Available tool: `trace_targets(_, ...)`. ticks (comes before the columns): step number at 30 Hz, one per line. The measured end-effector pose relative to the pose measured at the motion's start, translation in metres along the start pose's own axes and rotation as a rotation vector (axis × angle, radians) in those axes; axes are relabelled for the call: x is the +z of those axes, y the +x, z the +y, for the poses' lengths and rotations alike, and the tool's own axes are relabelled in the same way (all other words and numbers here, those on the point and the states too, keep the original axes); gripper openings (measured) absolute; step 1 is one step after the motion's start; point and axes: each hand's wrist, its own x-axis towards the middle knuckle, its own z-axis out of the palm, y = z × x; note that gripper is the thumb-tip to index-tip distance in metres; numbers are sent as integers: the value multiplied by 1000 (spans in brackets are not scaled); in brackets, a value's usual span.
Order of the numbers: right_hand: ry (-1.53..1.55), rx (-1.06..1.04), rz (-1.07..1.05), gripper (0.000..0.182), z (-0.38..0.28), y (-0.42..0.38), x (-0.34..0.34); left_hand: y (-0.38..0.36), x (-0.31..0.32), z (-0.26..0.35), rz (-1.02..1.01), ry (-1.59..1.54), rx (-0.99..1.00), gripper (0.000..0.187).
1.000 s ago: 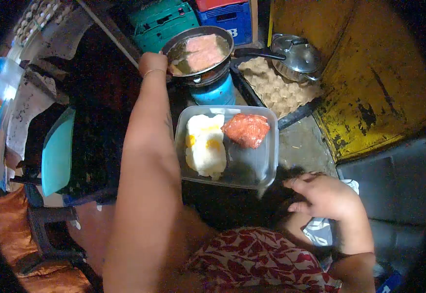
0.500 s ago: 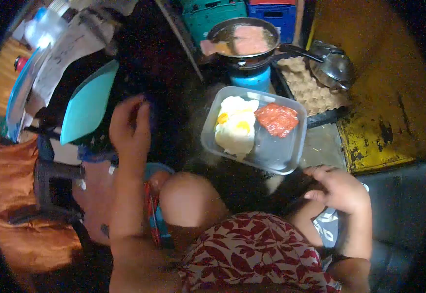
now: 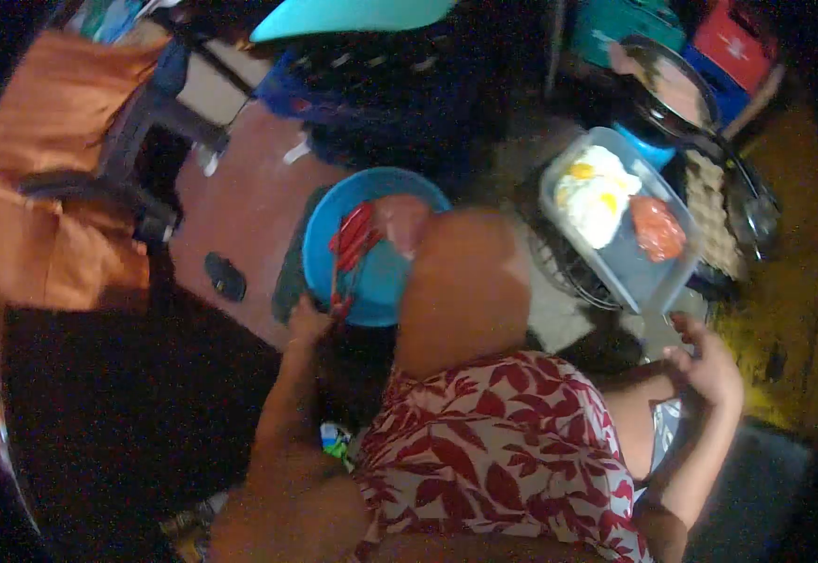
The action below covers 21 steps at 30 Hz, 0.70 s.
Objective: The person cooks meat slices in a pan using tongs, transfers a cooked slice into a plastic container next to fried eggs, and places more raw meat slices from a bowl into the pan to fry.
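My left hand (image 3: 310, 321) is down at the near-left rim of a round blue basin (image 3: 313, 246); its fingers are blurred, and I cannot tell whether they grip anything. Inside the basin lie red sticks (image 3: 356, 235) and a pink piece (image 3: 403, 223), partly behind my knee. A thin red-and-dark item slants over the rim, right by my left fingertips. Beside the near corner of a clear plastic container (image 3: 559, 225), my right hand (image 3: 712, 368) hovers with fingers apart and slightly bent, holding nothing visible. Fried eggs (image 3: 598, 199) and a reddish meat patty (image 3: 658, 230) sit in the container.
A frying pan (image 3: 672, 92) with pink slices stands on a blue burner (image 3: 642, 146) at the upper right. Next to it are an egg tray (image 3: 711, 211) and a metal lid. Crates rise behind. Left of the basin lies a dark sandal (image 3: 225, 276) near orange cloth (image 3: 62, 188).
My view has turned left and down, bringing the basin into sight. My left hand has dropped from mid-air to the basin's rim. The right hand stays near the container.
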Motion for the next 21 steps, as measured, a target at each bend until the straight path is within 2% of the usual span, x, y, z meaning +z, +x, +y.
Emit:
trace_targets(1,-24,-31,-2,55,9,4,4,-23,-14,16,-79,0,-77,104)
trace_targets(3,-12,-41,-25,55,11,8,6,-4,22,-15,-112,-64,-78,106)
trace_targets(5,7,-40,-24,54,18,11,9,35,78,-60,-56,-200,-12,107)
trace_targets(6,-1,-25,-16,55,22,12,11,37,86,-66,-28,-228,3,108)
trace_targets(9,-29,-6,-7,55,18,8,10,-22,35,-4,38,-112,11,108)
trace_targets(11,-37,-3,-5,55,16,8,8,-26,31,11,87,-39,59,108)
trace_targets(13,-18,-9,-24,55,21,9,9,-26,32,22,131,-36,49,94)
trace_targets(14,-11,-3,-20,55,24,8,11,-22,29,29,132,-32,58,94)
trace_targets(16,-10,-18,4,56,27,10,13,-16,18,44,-4,-31,-8,69)
trace_targets(17,-6,-21,6,56,29,11,12,-12,21,42,2,-29,-6,69)
trace_targets(19,53,-49,0,56,33,12,11,6,41,26,66,-73,-11,49)
trace_targets(21,45,-33,3,56,31,9,8,27,74,-9,82,-188,42,46)
